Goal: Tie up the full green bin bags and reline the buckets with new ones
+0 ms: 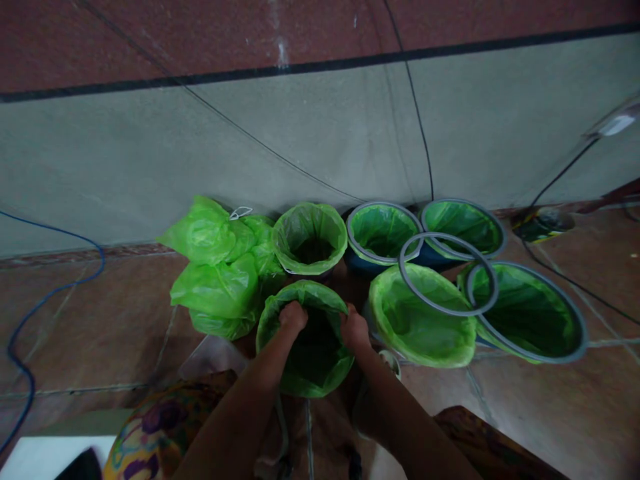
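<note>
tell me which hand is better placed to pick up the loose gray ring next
Probably the right hand: at the green bag's right edge, it is nearer the gray ring. The left hand is farther, across the opening.

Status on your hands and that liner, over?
Left hand inside mouth of green bin liner; right hand gripping its right edge. Grey ring across lined bins to the right, clear of both hands.

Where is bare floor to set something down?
Bare floor lies between the blue cable and green bags, and in front of the rightmost bin, at lower right. It is crowded among the bins, where the left hand and right hand are at one liner.
</note>
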`<move>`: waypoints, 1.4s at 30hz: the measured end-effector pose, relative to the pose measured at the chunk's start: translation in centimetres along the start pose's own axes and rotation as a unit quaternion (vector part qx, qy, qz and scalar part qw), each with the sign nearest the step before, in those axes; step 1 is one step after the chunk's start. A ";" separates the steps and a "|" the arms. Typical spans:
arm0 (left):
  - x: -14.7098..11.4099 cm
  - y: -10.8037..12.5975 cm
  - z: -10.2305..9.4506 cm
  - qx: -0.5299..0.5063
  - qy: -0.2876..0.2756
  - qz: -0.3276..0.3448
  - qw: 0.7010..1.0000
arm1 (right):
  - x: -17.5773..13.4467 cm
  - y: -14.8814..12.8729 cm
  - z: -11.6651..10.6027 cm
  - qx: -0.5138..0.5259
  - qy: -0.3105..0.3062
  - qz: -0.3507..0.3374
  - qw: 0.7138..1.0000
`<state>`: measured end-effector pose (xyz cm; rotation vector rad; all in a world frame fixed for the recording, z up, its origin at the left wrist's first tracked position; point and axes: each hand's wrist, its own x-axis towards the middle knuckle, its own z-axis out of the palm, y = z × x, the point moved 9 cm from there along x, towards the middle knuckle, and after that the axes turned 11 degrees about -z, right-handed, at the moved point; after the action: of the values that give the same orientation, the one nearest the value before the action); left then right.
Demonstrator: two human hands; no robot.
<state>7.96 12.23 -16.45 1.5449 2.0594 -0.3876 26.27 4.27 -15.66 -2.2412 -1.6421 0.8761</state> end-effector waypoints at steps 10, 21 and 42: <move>-4.0 1.6 -9.5 -0.075 0.239 0.097 0.963 | 4.2 -5.0 -3.9 -0.019 0.056 -0.146 0.987; 0.8 3.4 -6.9 0.098 0.090 0.229 0.964 | 5.3 -4.8 -0.7 -0.089 -0.068 -0.148 0.983; 0.5 -1.1 -6.8 -0.056 0.146 0.096 0.983 | -0.2 -2.7 -6.6 0.038 0.229 -0.079 0.970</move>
<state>5.18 15.83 -11.27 1.7980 2.0772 0.0283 27.98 6.04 -8.95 -2.0289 -1.5096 0.3385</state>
